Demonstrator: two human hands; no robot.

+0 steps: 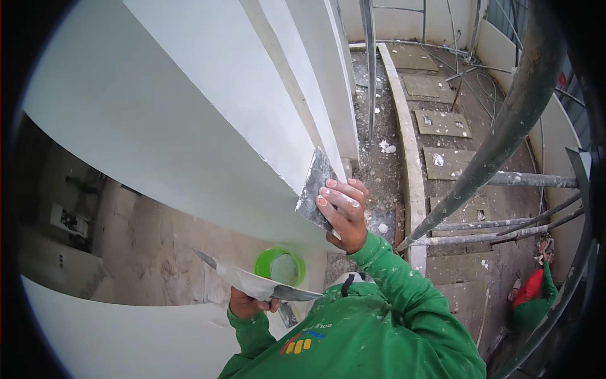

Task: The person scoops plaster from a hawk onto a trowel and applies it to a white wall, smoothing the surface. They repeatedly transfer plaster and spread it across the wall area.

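My right hand point(346, 211) grips a wide putty knife point(312, 192), its grey blade smeared with white and held at the edge of the white wall point(208, 82). The fingertips lie across the blade and are dusted white. Lower and to the left, my left hand point(249, 304) is closed under a long metal plastering blade point(291, 294) with white putty point(246, 281) on top. The handles of both tools are mostly hidden. Just beyond the left tool stands a bright green bucket point(261, 259) with pale material inside.
Scaffold tubes point(486, 167) cross the right side, one thick pole very near. Far below lie square slabs point(442, 123), a low kerb point(413, 164) and white debris. A person in green and red point(533, 300) is at the lower right. A white ledge point(126, 335) runs along the lower left.
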